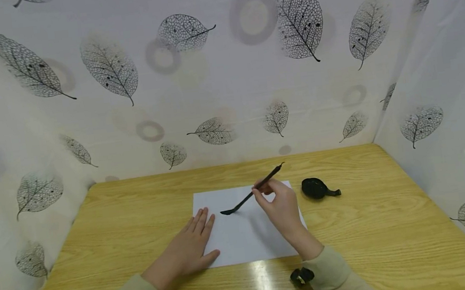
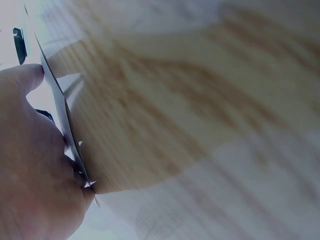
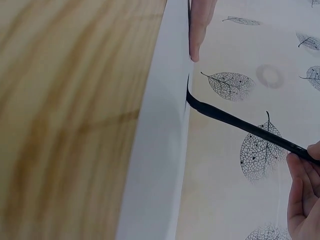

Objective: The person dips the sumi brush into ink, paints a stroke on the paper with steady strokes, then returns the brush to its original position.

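Note:
A white sheet of paper (image 1: 248,243) lies on the wooden table. My left hand (image 1: 192,247) rests on its left edge with fingers spread, and in the left wrist view the thumb (image 2: 32,77) lies along the sheet's edge. Between thumb and fingers, my right hand (image 1: 280,204) pinches a black calligraphy brush (image 1: 255,191) by its handle, over the sheet's right half. The brush slants down to the left. Its dark tip (image 3: 190,97) bends against the paper in the right wrist view, right of the left hand's fingertips in the head view.
To the right of the paper sits a small black dish with a short handle (image 1: 315,188). Leaf-patterned white curtain (image 1: 225,83) hangs behind the table (image 1: 136,204) and along both sides. A black wrist device (image 1: 302,276) shows by the right sleeve.

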`<action>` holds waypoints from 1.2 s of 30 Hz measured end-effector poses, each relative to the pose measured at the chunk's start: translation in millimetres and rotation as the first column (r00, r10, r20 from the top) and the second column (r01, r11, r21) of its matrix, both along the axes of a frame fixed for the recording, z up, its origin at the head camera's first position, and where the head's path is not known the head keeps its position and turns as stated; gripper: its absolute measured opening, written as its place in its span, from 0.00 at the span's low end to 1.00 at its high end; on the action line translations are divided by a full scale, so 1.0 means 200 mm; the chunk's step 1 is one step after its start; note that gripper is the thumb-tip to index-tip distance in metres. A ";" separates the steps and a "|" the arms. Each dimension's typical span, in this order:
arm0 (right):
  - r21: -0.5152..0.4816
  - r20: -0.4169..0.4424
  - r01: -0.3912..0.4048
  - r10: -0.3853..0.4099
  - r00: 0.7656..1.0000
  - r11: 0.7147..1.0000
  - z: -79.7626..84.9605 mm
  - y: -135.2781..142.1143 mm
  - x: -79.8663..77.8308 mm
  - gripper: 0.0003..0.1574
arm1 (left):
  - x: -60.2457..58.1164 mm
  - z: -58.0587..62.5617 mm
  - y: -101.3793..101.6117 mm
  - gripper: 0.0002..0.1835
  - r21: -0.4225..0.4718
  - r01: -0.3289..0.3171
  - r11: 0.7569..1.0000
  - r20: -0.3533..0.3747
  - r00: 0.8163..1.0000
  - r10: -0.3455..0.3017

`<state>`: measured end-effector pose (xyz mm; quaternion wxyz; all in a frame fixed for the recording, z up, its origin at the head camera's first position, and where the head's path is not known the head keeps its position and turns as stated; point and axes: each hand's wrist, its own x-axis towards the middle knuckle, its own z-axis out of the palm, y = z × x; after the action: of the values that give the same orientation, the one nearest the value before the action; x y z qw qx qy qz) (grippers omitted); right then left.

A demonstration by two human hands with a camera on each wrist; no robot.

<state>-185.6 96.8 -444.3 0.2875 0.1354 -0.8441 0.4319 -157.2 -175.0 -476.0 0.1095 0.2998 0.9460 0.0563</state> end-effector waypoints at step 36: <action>-0.049 -0.035 0.149 -0.150 0.988 0.988 -0.03 0.31 0.00 0.09 | 0.00 0.01 0.00 0.47 -0.004 -0.014 1.000 0.013 1.000 0.014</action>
<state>-185.1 158.5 -449.3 0.3386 0.0734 -0.8358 0.4259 -156.6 -174.2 -473.3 0.1159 0.2925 0.9475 0.0570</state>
